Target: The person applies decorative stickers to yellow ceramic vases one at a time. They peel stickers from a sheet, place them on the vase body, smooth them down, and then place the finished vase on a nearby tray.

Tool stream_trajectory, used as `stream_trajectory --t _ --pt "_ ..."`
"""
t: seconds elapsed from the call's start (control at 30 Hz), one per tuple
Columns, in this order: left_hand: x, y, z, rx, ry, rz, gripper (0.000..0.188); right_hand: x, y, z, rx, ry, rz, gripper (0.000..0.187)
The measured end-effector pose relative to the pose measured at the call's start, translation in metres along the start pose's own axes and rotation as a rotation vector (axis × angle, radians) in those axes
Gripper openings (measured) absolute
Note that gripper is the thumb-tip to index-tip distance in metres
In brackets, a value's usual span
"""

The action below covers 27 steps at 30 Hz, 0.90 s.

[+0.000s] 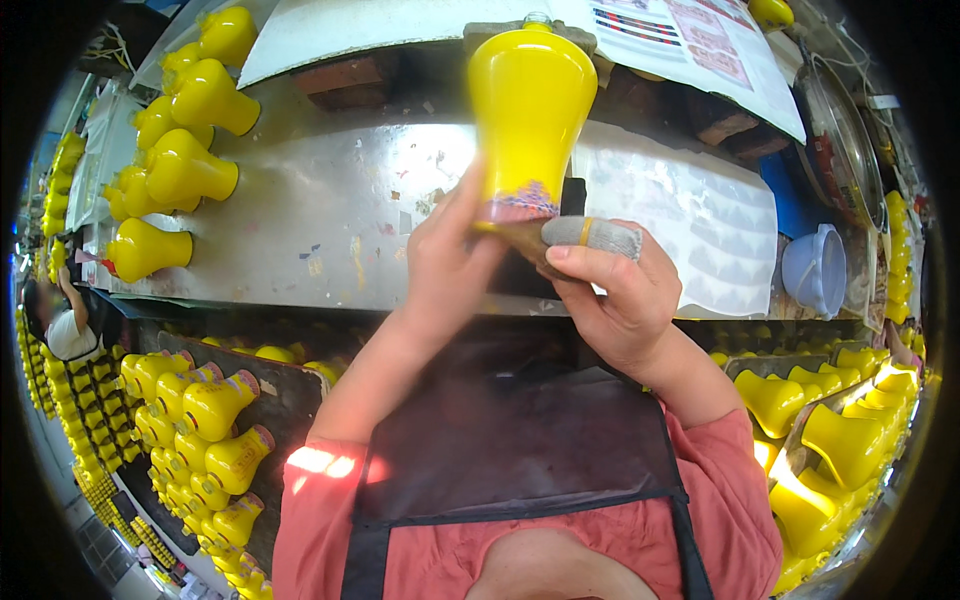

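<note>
A glossy yellow vase (533, 105) lies in front of me, its narrow end away from me. A band of small blue and red pattern (530, 195) circles the end near my hands. My left hand (447, 245) is at the left side of that end, its fingers smeared by motion. In my right hand (625, 290) a flat brown piece (528, 240) is pinched between thumb and fingers, against the patterned end. A grey fabric sleeve (612, 237) with a yellow band covers one right finger. What kind of tool the brown piece is does not show.
Yellow vases (190, 170) stand at the metal table's (340, 210) left. White paper (670, 230) lies right of the vase, with a pale blue bucket (815, 270) beyond. Racks of yellow vases (215, 410) flank me, more vases (850, 440) at right. Another person (72, 335) is far left.
</note>
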State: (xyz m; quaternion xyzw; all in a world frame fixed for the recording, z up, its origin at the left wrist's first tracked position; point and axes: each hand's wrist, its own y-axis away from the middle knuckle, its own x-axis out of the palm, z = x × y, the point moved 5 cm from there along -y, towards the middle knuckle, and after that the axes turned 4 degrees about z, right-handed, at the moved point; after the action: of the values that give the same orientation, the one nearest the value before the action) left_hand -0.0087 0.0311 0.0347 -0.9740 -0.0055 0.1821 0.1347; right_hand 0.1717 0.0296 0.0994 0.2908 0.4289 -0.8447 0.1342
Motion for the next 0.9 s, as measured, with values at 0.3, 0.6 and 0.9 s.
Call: stream_trajectory --t 0.3,0.6,0.9 --pt "0.019 -0.009 0.023 0.09 -0.286 -0.017 0.089 0.014 0.021 -0.005 0.054 -0.076 -0.083 0.028" --pt "0.011 -0.004 0.009 0.177 -0.379 -0.129 0.083 0.012 0.023 -0.001 -0.009 0.069 0.001 0.034" --pt "0.012 0.0 0.014 0.218 -0.476 -0.127 0.084 0.009 0.019 0.004 -0.131 0.1 0.044 0.035"
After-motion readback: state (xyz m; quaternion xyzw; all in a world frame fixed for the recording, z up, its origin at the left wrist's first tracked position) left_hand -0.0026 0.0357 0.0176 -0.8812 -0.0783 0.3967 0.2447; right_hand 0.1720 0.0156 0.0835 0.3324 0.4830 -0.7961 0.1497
